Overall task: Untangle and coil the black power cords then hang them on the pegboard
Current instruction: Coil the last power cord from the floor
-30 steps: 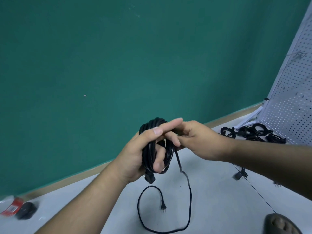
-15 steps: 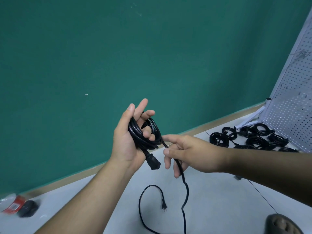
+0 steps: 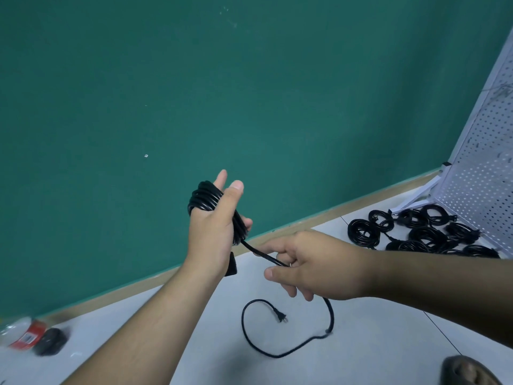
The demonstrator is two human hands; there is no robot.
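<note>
**Cord part-coiled on left hand, tail on floor**

Your left hand (image 3: 213, 234) is raised, thumb and one finger pointing up. The cord (image 3: 205, 200) is looped several turns around it, and a lower finger curls over the strands. The connector (image 3: 231, 263) hangs just below the palm. One strand runs down-right into your right hand (image 3: 319, 269), which pinches it between thumb and curled fingers. Below that hand the tail loops across the floor (image 3: 374, 343) and ends at the plug (image 3: 281, 318), lying flat. On the right, a pile of coiled cords (image 3: 422, 234) sits on the floor at the foot of the tilted pegboard (image 3: 483, 184). Far left, blurred: a bottle (image 3: 25, 333) with a red label, and a dark object beside it.
</note>
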